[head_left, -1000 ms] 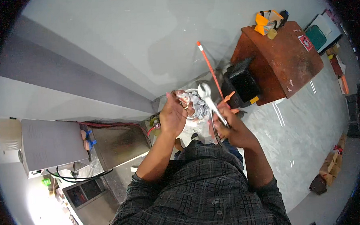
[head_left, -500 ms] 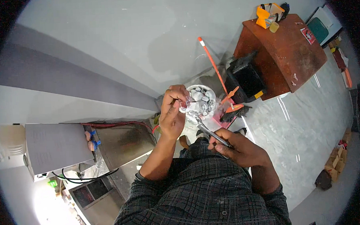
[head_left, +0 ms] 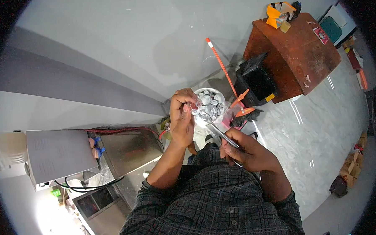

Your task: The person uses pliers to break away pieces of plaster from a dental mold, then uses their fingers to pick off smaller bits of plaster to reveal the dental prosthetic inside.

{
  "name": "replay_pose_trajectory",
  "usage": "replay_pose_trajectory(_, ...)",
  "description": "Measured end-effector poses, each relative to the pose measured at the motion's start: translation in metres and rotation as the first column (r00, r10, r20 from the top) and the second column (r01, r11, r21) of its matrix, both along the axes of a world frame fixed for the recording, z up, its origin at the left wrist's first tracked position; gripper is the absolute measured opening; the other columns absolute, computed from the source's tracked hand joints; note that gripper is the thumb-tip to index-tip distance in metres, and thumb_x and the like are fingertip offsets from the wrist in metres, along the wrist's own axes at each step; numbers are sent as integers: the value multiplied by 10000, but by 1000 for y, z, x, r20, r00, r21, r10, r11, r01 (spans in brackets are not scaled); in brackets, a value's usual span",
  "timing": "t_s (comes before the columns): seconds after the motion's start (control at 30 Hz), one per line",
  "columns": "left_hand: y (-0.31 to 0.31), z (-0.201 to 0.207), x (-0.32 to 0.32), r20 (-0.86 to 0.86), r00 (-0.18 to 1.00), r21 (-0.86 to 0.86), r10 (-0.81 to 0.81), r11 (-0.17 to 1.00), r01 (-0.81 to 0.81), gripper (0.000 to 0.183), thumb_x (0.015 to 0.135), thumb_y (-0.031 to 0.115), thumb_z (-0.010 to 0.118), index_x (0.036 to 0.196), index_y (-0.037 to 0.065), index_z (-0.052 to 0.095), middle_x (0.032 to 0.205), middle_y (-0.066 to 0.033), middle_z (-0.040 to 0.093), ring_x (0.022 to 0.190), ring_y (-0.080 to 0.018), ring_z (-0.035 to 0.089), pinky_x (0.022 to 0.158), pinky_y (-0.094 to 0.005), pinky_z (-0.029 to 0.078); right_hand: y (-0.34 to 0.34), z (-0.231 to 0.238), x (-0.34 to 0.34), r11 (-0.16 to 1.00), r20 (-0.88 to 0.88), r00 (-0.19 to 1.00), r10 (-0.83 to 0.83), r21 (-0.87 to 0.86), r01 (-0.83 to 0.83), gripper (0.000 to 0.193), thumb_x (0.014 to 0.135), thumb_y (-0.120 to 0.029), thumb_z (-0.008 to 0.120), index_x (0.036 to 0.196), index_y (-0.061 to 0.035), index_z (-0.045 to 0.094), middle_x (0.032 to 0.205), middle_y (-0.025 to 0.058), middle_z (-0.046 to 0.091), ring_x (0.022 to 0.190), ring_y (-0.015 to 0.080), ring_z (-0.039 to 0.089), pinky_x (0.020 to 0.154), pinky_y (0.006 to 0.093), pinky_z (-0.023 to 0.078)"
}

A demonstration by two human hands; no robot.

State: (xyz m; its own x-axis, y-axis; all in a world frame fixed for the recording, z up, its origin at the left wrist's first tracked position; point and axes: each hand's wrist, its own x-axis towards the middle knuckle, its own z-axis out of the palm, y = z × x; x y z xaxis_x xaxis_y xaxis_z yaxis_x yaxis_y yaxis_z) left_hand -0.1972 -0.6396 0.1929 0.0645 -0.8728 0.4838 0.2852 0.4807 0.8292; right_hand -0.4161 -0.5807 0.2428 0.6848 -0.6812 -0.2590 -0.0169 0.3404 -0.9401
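My left hand [head_left: 183,117] is raised beside a round white bucket [head_left: 219,94]. Its thumb and fingers pinch a small clear, shiny piece [head_left: 195,110], perhaps thin plastic; the exact kind does not show. In my right hand [head_left: 250,151] is a long, slim silver metal tool [head_left: 222,135], its far end slanting up to the clear piece. Fingers hide part of its handle, and I cannot make out whether it is pliers or tongs. Whitish-grey lumps [head_left: 212,104] fill the bucket beyond both hands.
Right of the bucket, a black bin [head_left: 258,83] stands by a brown wooden desk [head_left: 311,53]. An orange-handled pole [head_left: 221,63] leans on the wall, near a pink dustpan [head_left: 228,123]. Left are a grey metal cabinet [head_left: 59,152] and a metal-topped counter [head_left: 128,147]. Cardboard boxes [head_left: 352,169] lie far right.
My right hand and the metal tool have shifted slightly, with the tool's tip still near the clear piece. My left hand keeps its pinch and has barely moved.
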Motion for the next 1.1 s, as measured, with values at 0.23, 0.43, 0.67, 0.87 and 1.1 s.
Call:
replay_pose_trajectory(0.23, 2, 1, -3, 154, 980, 11, 124, 992, -127, 231, 1026, 246, 463, 1019, 22, 519, 967, -88, 477, 891, -172, 444, 793, -297, 353, -6, -10, 1, 1000, -44, 999, 17, -14, -18, 222, 1040, -252, 493, 1088, -37, 517, 924, 45, 623, 763, 114, 577, 689, 284, 484)
replay_pose_trajectory(0.43, 1, 1, 0, -29, 999, 74, 20, 997, -18, 228, 977, 241, 499, 981, 17, 541, 953, -102, 492, 912, -194, 461, 817, -307, 358, -5, -15, 6, 999, 4, 1000, 17, -45, -17, 233, 1034, -250, 507, 1102, -28, 518, 912, 43, 611, 800, 116, 572, 731, 288, 482)
replay_pose_trajectory(0.67, 0, 1, 5, -3, 999, 67, 42, 997, -42, 249, 938, 256, 521, 945, 10, 553, 1002, -131, 498, 952, -214, 475, 844, -341, 380, -3, -3, 9, 998, -165, 986, -3, -63, -8, 185, 997, -178, 547, 1061, -17, 482, 809, 68, 591, 723, 149, 559, 658, 327, 458)
replay_pose_trajectory(0.87, -1, -2, -3, 75, 988, 39, 136, 989, -139, 281, 1012, 296, 502, 1011, 20, 551, 1010, -104, 502, 931, -178, 472, 833, -307, 383, -5, 1, 11, 976, -308, 945, -112, -215, 45, 245, 984, -220, 584, 1026, -15, 456, 765, 115, 565, 708, 197, 563, 642, 375, 447)
replay_pose_trajectory(1.1, 3, -19, -14, 38, 976, 138, 212, 967, -216, 286, 1034, 312, 506, 1095, 33, 508, 1066, -86, 506, 939, -167, 496, 851, -338, 439, -10, 3, 17, 926, -430, 876, -218, -374, 47, 285, 981, -240, 586, 1087, 4, 483, 907, 246, 613, 853, 404, 635, 727, 451, 480)
